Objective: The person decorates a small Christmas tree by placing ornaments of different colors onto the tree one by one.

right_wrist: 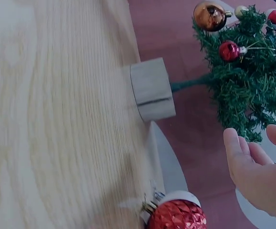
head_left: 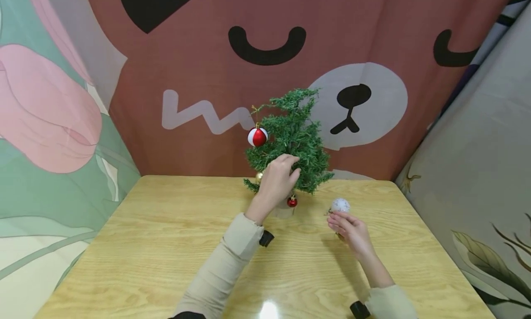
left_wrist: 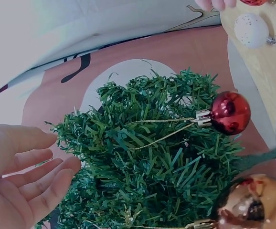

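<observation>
One tree [head_left: 311, 144] is stood on the surface [head_left: 132, 245] and hung with four balls: one red-and-white ball [head_left: 258, 137], one small red ball [head_left: 292, 201], one copper ball [right_wrist: 207, 17], one pale ball [right_wrist: 241, 11]. Two others, one white ball [head_left: 340, 204] and one textured red ball [right_wrist: 177, 218], are placed near the right hand [head_left: 351, 231]. The left hand [head_left: 277, 178] is extended to the branches. Both hands are seen empty, fingers loosely bent, thumbs apart.

In the head view, the left hand [head_left: 275, 178] hides part of the green artificial tree [head_left: 299, 134]. The right wrist view's bottom edge crops a faceted red ball [right_wrist: 177, 217], which seems to mostly mask a white ball [right_wrist: 184, 194].
</observation>
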Tool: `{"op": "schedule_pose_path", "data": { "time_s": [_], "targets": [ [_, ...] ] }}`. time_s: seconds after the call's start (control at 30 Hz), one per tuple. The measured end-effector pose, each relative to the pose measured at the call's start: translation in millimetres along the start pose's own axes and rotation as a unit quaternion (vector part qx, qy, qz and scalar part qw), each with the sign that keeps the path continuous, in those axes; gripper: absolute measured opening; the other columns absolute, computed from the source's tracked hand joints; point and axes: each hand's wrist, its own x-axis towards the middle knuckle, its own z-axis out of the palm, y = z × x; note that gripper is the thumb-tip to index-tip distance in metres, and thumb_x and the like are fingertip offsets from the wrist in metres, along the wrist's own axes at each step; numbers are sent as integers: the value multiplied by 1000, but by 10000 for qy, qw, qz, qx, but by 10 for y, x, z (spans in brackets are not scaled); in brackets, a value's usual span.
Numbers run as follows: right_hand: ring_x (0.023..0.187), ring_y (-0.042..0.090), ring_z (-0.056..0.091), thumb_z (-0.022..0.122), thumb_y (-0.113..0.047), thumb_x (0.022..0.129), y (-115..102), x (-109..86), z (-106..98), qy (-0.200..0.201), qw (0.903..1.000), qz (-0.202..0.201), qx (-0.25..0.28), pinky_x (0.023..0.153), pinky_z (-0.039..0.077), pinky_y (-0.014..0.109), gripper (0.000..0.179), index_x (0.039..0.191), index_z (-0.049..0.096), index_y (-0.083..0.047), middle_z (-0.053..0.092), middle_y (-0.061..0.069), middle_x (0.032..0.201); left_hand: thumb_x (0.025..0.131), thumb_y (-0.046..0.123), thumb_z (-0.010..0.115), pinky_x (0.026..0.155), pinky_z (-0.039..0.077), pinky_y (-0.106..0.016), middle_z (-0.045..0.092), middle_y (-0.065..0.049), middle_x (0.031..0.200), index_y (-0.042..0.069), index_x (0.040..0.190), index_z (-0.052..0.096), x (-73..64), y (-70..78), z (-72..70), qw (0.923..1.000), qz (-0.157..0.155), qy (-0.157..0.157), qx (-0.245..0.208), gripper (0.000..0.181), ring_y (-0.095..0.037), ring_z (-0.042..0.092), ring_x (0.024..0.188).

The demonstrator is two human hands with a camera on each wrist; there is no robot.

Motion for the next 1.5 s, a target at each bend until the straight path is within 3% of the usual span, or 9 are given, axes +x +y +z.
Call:
{"op": "schedule_pose_path", "data": {
  "time_s": [0.1, 0.23, 0.43, 0.63, 0.73, 0.97, 1.13, 1.37, 1.5],
  "targets": [
    [90, 19, 62, 55, -9, 89, 148, 81, -197, -218, 9991, -341, -137, 80, 47, 29, 23, 108, 56, 5, 63, 13, 98, 82, 8, 64, 45, 39, -17, 63, -11, 99, 1, 104, 65, 25, 1, 11, 10000, -1, -16, -33, 23, -9, 54, 55],
    [95, 26, 60, 53, -5, 89, 529, 330, -632, -469, 9970, -574, 243, 81, 46, 33, 36, 118, 46, 16, 58, 24, 107, 82, 8, 63, 44, 37, -16, 62, -11, 100, 2, 105, 64, 46, 3, 13, 10000, -41, -59, -69, 24, -7, 51, 52],
    [96, 29, 59, 54, 2, 87, 750, 497, -978, -118, 9967, -531, 609, 83, 44, 36, 31, 117, 50, 11, 57, 22, 109, 82, 10, 64, 45, 38, -16, 61, -11, 103, 2, 110, 62, 77, 9, 17, 9996, -145, -230, -17, 28, -7, 51, 53],
    [95, 26, 60, 55, 5, 85, 598, 409, -1017, -81, 9961, -670, 565, 82, 45, 33, 33, 117, 51, 11, 59, 20, 107, 84, 13, 63, 46, 39, -18, 60, -11, 109, 4, 116, 59, 115, 18, 22, 9987, -216, -450, 74, 33, -9, 52, 55],
    [93, 22, 61, 58, 4, 84, 655, 446, -1135, 240, 9971, -719, 107, 79, 46, 31, 32, 116, 54, 7, 61, 16, 104, 85, 15, 62, 45, 37, -18, 60, -10, 110, 5, 116, 59, 123, 15, 24, 9983, -213, -531, 106, 33, -9, 51, 53],
    [87, 10, 61, 67, -9, 80, 486, 335, -1069, 514, 9886, -857, -1130, 76, 47, 20, 26, 105, 65, -3, 65, 4, 97, 86, 16, 61, 39, 29, -18, 60, -8, 111, 8, 116, 60, 130, -6, 25, 9979, -181, -607, 116, 32, -6, 38, 41],
    [85, 3, 58, 72, -21, 76, 477, 346, -1130, 868, 9751, -663, -1930, 74, 43, 12, 40, 109, 62, 0, 65, 3, 100, 86, 15, 61, 40, 30, -17, 60, -9, 112, 8, 116, 60, 139, -12, 28, 9981, -125, -594, 58, 32, -6, 39, 42],
    [84, 3, 58, 74, -39, 69, 570, 392, -1240, 1286, 9668, -531, -2144, 75, 43, 11, 74, 115, 50, 14, 63, 7, 101, 86, 16, 61, 39, 29, -17, 59, -9, 113, 8, 116, 60, 152, -21, 33, 9977, -178, -647, 92, 32, -6, 39, 41],
    [82, 1, 56, 76, -39, 68, 581, 403, -1268, 1398, 9628, -500, -2259, 73, 43, 10, 74, 114, 51, 14, 63, 6, 100, 86, 16, 61, 38, 28, -18, 59, -9, 113, 8, 117, 60, 153, -28, 34, 9973, -211, -693, 110, 32, -7, 38, 40]
  ]
}}
